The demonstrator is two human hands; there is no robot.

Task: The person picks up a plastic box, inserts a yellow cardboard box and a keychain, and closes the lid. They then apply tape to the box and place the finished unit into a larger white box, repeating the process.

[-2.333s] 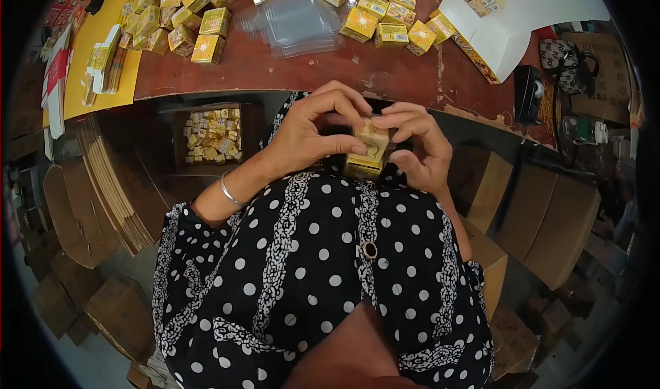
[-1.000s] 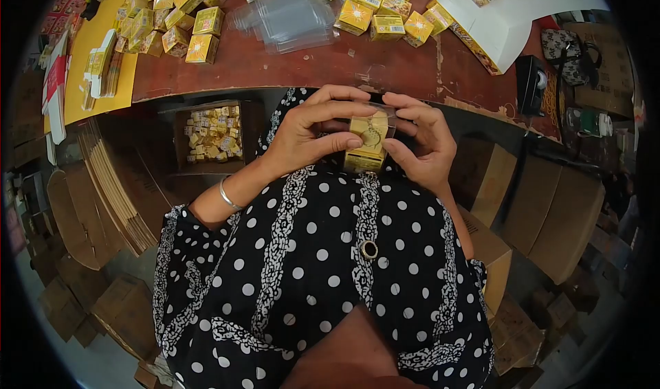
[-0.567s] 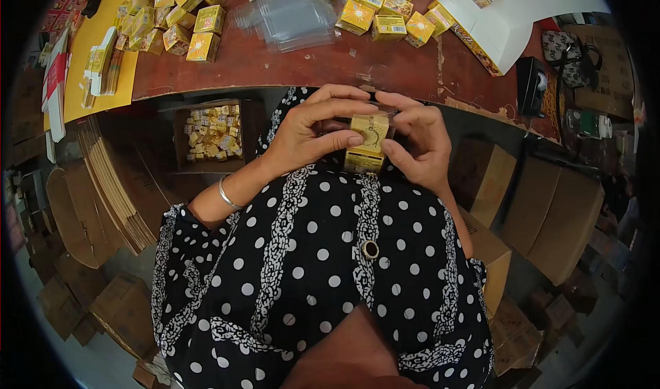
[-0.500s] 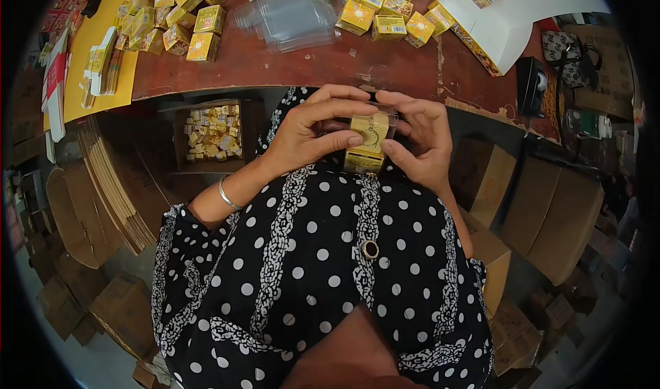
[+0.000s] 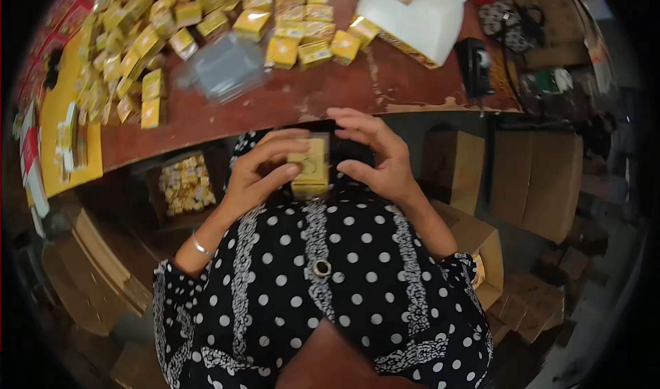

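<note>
My left hand (image 5: 265,163) grips a small yellow box (image 5: 312,163) in front of my chest, its thumb and fingers along the box's left side. Clear plastic seems to surround the box, and a dark curved print shows on its upper face. To the right, my right hand (image 5: 378,157) is apart from the box, with thumb and fingers spread and nothing between them. Beyond both hands, on the table (image 5: 295,104), lies a stack of clear plastic sleeves (image 5: 225,69). Small yellow boxes (image 5: 282,51) stand grouped behind and beside the sleeves.
More yellow boxes are heaped at the table's left. An open white display carton (image 5: 419,25) lies at the back right, near a black tape dispenser (image 5: 474,66). Below the table edge sits a carton of small yellow pieces (image 5: 187,185). Cardboard boxes (image 5: 536,183) stand at right.
My right hand has come away from the yellow box and opened, while my left hand keeps hold of it. The view has turned, shifting the table and hands leftward in the picture.
</note>
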